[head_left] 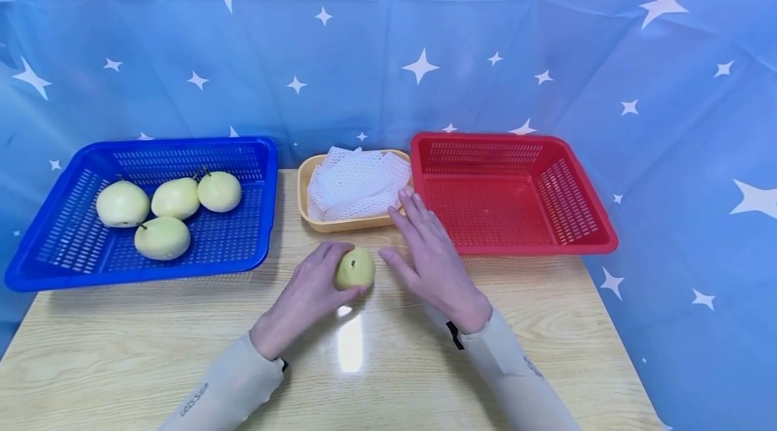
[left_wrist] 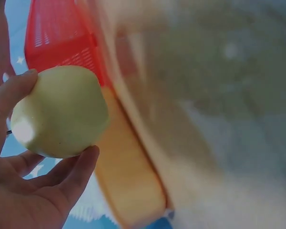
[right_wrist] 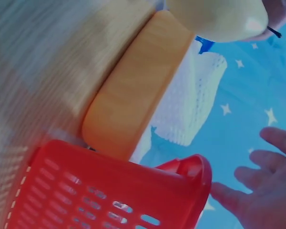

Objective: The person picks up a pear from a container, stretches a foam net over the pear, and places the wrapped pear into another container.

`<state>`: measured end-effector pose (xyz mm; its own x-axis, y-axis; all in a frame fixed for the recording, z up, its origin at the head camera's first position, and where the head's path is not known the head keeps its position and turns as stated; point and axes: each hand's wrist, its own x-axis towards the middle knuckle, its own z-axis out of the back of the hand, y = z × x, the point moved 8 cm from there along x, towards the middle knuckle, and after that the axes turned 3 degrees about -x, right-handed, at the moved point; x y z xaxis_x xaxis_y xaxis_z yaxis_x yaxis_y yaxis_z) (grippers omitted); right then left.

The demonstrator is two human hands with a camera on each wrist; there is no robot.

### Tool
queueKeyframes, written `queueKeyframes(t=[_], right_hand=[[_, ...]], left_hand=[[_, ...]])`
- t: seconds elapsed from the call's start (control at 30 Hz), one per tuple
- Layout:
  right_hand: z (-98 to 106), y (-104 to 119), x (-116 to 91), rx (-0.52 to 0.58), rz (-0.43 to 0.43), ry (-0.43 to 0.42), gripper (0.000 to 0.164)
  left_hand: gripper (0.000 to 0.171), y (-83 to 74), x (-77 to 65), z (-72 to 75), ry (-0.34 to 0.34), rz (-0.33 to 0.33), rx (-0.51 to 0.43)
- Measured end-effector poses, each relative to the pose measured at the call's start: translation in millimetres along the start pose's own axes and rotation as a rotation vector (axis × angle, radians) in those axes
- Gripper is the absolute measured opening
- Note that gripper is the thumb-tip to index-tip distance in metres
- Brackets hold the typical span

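Note:
My left hand (head_left: 312,287) grips a pale yellow-green pear (head_left: 355,269) between thumb and fingers, over the table in front of the small tan basket (head_left: 340,224). In the left wrist view the pear (left_wrist: 62,112) fills the grasp, its stem pointing left. To the right of the pear, my right hand (head_left: 438,268) is held with its fingers extended, touching nothing that I can make out. White foam net sleeves (head_left: 358,181) lie piled in the tan basket, just beyond both hands; in the right wrist view the sleeves (right_wrist: 188,100) stick up above its rim.
On the left, a blue plastic basket (head_left: 264,215) holds several pears (head_left: 162,238). A red plastic basket (head_left: 485,215) stands to the right, against the tan one. Behind them hangs a blue cloth (head_left: 364,40) with white stars. The wooden table (head_left: 121,363) shows a bright reflection.

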<state>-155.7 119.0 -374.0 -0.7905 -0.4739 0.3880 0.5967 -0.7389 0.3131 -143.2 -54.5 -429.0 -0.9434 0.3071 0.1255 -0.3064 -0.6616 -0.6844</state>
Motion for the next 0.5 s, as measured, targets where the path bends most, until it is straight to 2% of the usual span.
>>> queueKeyframes(t=[0.23, 0.5], right_hand=[[-4.7, -3.3, -6.1, -0.023, -0.008, 0.032, 0.078], [-3.5, -4.0, -5.5, -0.024, -0.003, 0.017, 0.075]], left_hand=[[0.069, 6.0, -0.6, -20.1, 0.063, 0.027, 0.002], [0.071, 4.3, 1.6, -22.6, 0.086, 0.023, 0.020]])
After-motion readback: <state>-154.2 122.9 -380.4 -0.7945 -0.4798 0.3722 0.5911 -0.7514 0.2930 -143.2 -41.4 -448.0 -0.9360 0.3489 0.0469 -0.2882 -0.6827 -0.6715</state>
